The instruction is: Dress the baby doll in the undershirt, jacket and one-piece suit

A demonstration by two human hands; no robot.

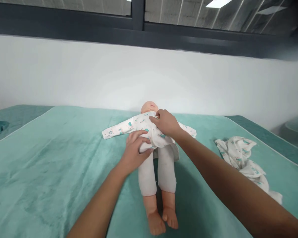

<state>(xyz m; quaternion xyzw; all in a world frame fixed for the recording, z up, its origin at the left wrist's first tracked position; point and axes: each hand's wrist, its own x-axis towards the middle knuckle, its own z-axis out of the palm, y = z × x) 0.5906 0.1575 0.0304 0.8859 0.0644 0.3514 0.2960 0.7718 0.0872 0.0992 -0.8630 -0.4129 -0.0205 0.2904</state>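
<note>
A baby doll (149, 106) lies on its back, head toward the wall and bare feet toward me. It wears a white baby shirt (145, 123) with a small teal print, both sleeves stretched out sideways. The doll's white cloth legs (147, 177) show below the hem. My right hand (167, 123) pinches the shirt's front near the neck, thumb and finger together. At the lower left of the shirt, my left hand (136, 149) rests with thumb and fingers apart, touching the fabric by the hem. My right hand and forearm hide part of the chest and the far sleeve.
A crumpled white printed garment (238, 153) lies to the right on the teal padded surface (52, 172). Behind the doll's head stands a white wall (101, 76), with a dark window frame (89, 28) above it.
</note>
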